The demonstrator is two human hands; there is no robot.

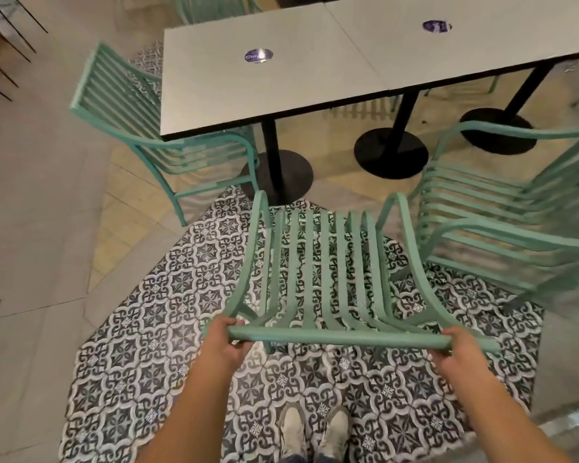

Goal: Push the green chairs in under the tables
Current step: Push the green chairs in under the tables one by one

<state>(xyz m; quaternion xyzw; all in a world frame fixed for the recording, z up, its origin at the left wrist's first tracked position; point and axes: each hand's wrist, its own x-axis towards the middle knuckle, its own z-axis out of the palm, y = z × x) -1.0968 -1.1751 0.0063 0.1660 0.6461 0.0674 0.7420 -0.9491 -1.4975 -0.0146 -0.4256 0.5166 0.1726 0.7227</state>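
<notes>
A green slatted metal chair (325, 272) stands right in front of me, its seat pointing toward the grey table (264, 95). My left hand (226, 339) grips the left end of its top back rail. My right hand (455, 345) grips the right end. The chair's front edge stands short of the table's black round base (278, 177), not under the top. A second green chair (147, 128) at the table's left end is partly tucked under it. A third green chair (508, 208) stands to the right, turned sideways and away from the second table (482, 38).
Two more black pedestal bases (391, 153) (497, 130) sit under the joined tables. Purple stickers (258, 56) mark each tabletop. Patterned tiles (168, 329) cover the floor under me; my shoes (315, 432) show below. Dark thin rods (4, 55) slant at the far left.
</notes>
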